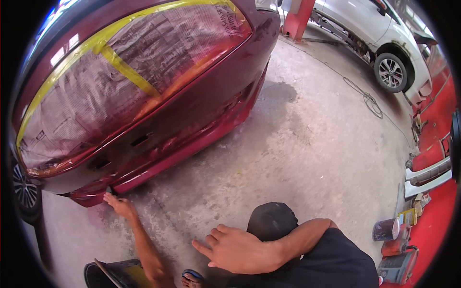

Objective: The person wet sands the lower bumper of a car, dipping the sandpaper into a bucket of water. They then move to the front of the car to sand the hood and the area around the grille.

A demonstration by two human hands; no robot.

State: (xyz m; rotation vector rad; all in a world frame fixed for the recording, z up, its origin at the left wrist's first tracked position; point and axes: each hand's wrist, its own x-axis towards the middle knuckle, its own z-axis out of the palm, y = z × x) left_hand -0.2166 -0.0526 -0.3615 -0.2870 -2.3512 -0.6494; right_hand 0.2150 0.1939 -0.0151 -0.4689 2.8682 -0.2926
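"That black sleeve [331,261] is right by us. And the right hand [240,250]?"

"Hanging above the concrete floor [307,168], fingers spread."

"The left hand [121,207]?"

"Reaching to the near lower corner of the maroon bumper [149,176], a small dark piece [109,190] at its fingertips; whether they pinch it, I can't tell."

People are running a vehicle body-and-paint workshop here: a maroon car [206,117] is wearing newspaper [182,48] and yellow masking tape [129,73] over its window, with reddish paint colouring the paper's lower edge. Toward the far right corner of the bare, stained concrete floor [288,158], a white car [355,19] is standing near a red post [298,19]. Loose bodywork [430,178] and a pail [386,229] are lining the floor's right edge.
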